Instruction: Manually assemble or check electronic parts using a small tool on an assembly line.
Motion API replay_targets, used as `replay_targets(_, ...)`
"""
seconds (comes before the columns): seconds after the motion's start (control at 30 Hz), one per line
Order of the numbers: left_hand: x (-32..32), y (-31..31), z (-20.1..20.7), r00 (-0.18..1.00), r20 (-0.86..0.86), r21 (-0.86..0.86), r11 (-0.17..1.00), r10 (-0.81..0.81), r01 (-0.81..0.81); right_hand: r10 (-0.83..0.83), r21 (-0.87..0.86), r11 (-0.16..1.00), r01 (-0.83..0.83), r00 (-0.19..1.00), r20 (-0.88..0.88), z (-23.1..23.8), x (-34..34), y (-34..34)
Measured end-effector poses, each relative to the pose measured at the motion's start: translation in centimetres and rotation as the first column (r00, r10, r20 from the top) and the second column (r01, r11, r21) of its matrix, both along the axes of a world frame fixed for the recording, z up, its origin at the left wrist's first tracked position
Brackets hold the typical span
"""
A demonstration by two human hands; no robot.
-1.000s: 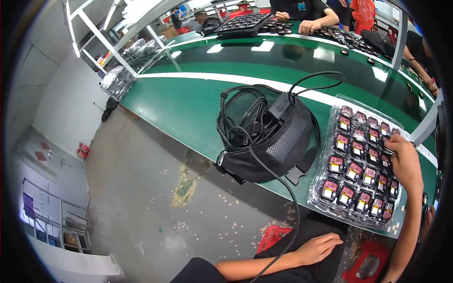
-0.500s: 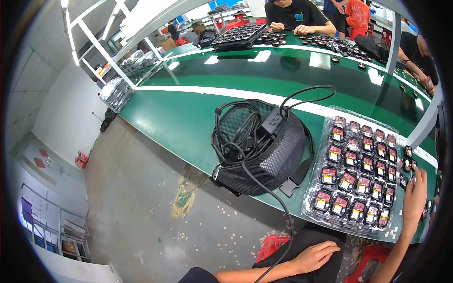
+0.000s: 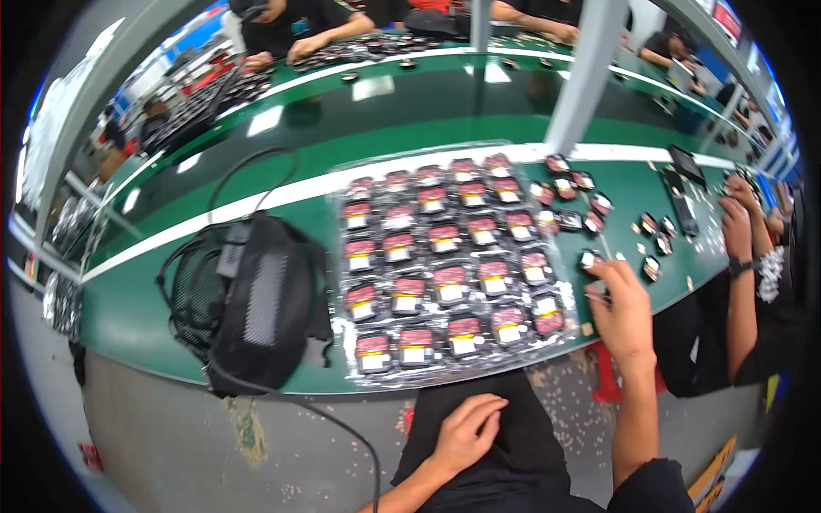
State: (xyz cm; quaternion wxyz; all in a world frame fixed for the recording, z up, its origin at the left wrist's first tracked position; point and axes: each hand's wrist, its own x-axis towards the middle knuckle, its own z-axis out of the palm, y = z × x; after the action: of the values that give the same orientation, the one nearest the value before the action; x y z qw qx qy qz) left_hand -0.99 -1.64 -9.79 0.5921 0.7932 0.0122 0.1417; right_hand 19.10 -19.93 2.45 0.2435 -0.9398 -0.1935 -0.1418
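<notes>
Because right hand (image 3: 623, 314) is blurred, its fingers' grip cannot be told, left hand (image 3: 469, 433) unclenched, trayed packs (image 3: 450, 283) aimed lengthwise at tabletop (image 3: 141, 333) front edge

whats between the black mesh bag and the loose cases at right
In the head view, a clear plastic tray with rows of small black cases lies between the mesh bag and the loose cases.

On the workbench (image 3: 128, 316), the mesh bag (image 3: 269, 299) lies left of the tray (image 3: 470, 368), in which packs (image 3: 445, 238) sit in rows. Loose packs (image 3: 565, 186) lie right of this tray; behind is the conveyor (image 3: 410, 104).
</notes>
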Motion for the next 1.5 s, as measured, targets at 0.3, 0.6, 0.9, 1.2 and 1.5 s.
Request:
replay_targets(0.3,0.4,-0.6,0.9,0.999,0.000,0.007,0.999,-0.037,0.037,-0.025,0.065,0.997,0.032,0.995,-0.101,0.3,-1.0,-1.5)
replay_targets(0.6,0.4,-1.0,2.4,0.995,-0.024,0.007,0.995,-0.098,0.099,0.015,0.035,0.999,-0.015,1.000,-0.011,-0.1,-1.3,-2.3)
replay_targets(0.9,0.9,-1.0,7.4,0.947,0.320,0.031,0.998,0.035,-0.047,0.395,0.582,0.771,-0.257,0.911,-0.121,2.1,-8.1,-1.8)
replay_targets(1.2,1.2,1.3,7.5,0.949,0.316,0.117,0.993,-0.020,-0.018,0.638,0.764,0.633,-0.130,0.647,-0.418,-0.1,-12.7,2.2)
replay_targets(1.5,0.3,1.3,7.2,0.980,0.177,-0.419,0.908,0.093,-0.010,0.640,0.595,0.720,-0.356,0.671,-0.373,0.5,-12.2,2.7)
